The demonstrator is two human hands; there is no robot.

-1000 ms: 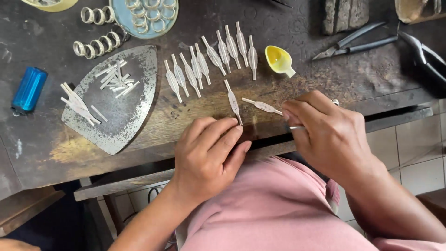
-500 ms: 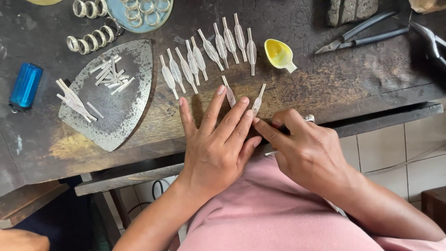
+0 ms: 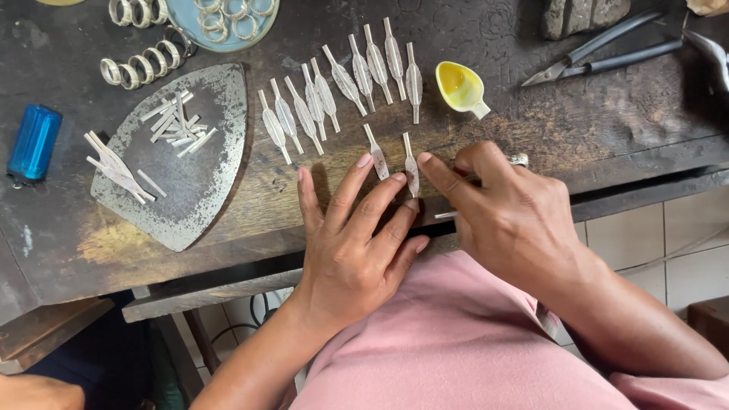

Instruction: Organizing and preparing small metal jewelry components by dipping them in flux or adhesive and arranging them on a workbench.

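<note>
- Fingers (image 3: pixel 364 163) of your left hand (image 3: pixel 357 250) are spread flat on the bench now, a moment ago they were curled near the edge, and the fingertips have slid up to the two loose leaf-shaped metal pieces (image 3: pixel 377 156).
- Your right hand (image 3: pixel 516 220) has come left too: its forefinger presses on the right-hand piece (image 3: pixel 411 168), thumb tucked beside it, other fingers curled over a thin tool whose tip pokes out below; you clamp nothing between them that I can see.
- Those two pieces lay crooked a second ago; now they stand nearly parallel, just below the row of finished leaves (image 3: pixel 342 87), so I'd judge you're lining them up to join it.
- Worn dark wooden bench (image 3: pixel 592 121): a flat iron plate (image 3: pixel 190 167) with strip offcuts on the left, a blue lighter (image 3: pixel 34 143) at the far-left edge, coiled rings (image 3: pixel 140 67) and a blue dish of rings (image 3: pixel 228 19) at the far side.
- Small yellow scoop (image 3: pixel 461 87) right of the row, pliers (image 3: pixel 600 53) far right.
- Below the bench, tiled floor (image 3: pixel 645 235) and your pink shirt (image 3: pixel 456 342).
</note>
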